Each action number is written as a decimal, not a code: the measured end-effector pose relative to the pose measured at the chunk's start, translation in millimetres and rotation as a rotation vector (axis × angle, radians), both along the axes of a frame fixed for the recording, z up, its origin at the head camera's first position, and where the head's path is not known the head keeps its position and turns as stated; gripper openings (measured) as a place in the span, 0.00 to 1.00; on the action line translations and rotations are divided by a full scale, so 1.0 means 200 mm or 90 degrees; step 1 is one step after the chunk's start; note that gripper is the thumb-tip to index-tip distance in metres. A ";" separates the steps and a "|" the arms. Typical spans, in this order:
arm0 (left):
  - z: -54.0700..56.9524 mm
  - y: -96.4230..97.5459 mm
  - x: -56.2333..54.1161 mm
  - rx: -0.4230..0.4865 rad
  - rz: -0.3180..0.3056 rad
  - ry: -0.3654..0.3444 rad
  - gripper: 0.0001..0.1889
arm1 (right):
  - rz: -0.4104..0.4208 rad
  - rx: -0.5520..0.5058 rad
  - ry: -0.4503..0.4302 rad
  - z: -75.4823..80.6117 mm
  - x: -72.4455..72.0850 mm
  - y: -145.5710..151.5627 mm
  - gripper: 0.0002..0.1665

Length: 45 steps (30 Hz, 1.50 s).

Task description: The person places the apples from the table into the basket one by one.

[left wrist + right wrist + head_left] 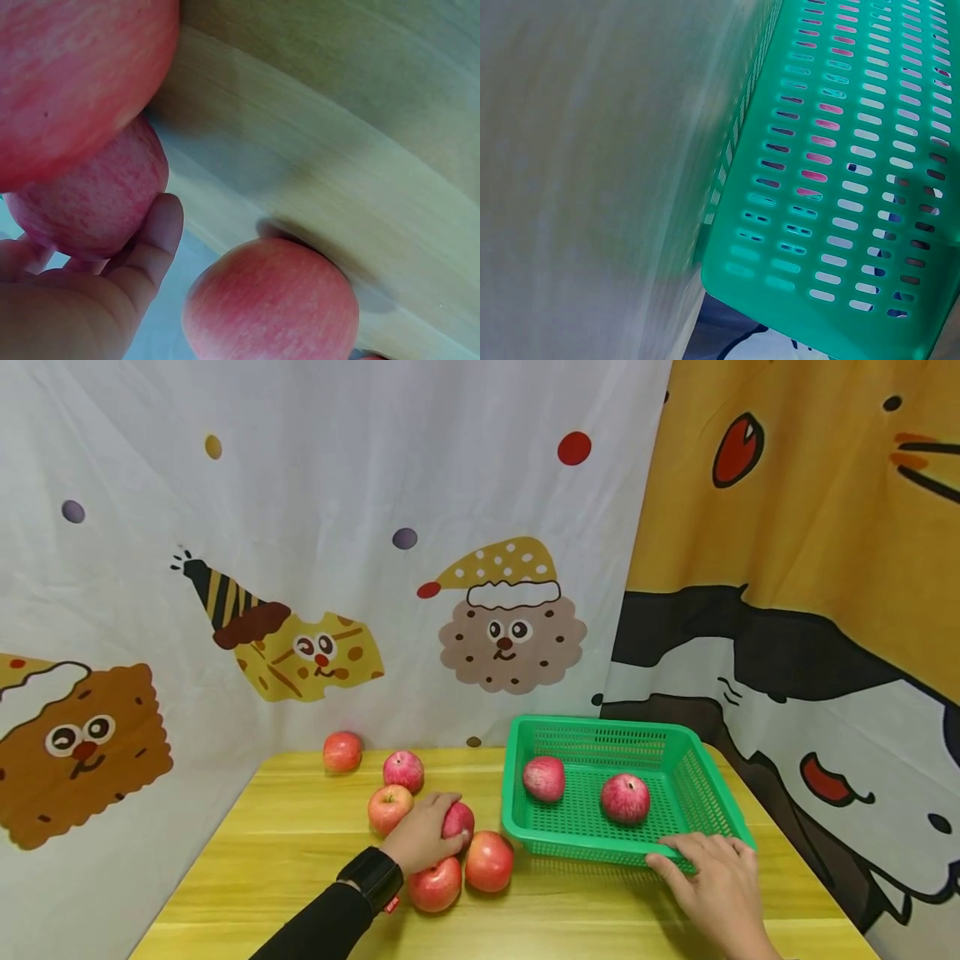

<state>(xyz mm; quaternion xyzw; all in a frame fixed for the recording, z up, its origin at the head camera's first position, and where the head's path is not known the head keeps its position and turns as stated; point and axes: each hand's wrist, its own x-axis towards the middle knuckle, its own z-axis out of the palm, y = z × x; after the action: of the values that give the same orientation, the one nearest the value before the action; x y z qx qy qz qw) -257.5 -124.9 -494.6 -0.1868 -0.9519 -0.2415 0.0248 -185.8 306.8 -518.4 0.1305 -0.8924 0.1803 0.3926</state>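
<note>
My left hand [422,837] grips a dark pink apple [458,822] among the loose apples on the table; the left wrist view shows its fingers curled round this apple [97,195]. Close by lie a lighter apple [389,810] behind the hand and two more red apples [435,885] [490,862] in front of it. On the right, my right hand [712,877] holds the front rim of a green plastic basket [585,845], thumb outside and fingers over the edge. Inside the basket sit two dark pink apples [543,778] [626,799], set apart from each other.
Farther back on the wooden table [262,843] are a red apple [342,752] near the rear left corner and a dark pink apple [403,771]. A printed curtain [337,527] hangs right behind the table's back edge.
</note>
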 end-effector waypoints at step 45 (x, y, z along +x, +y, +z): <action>0.01 0.05 0.03 0.034 -0.001 0.228 0.32 | -0.005 -0.006 -0.003 -0.01 0.00 0.00 0.19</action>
<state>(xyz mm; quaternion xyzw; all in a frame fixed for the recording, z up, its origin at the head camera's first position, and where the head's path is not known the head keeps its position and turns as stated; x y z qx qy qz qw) -252.1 -115.5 -493.1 -0.2267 -0.9254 -0.2293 0.1991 -186.4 307.5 -521.2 0.1245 -0.8930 0.1832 0.3918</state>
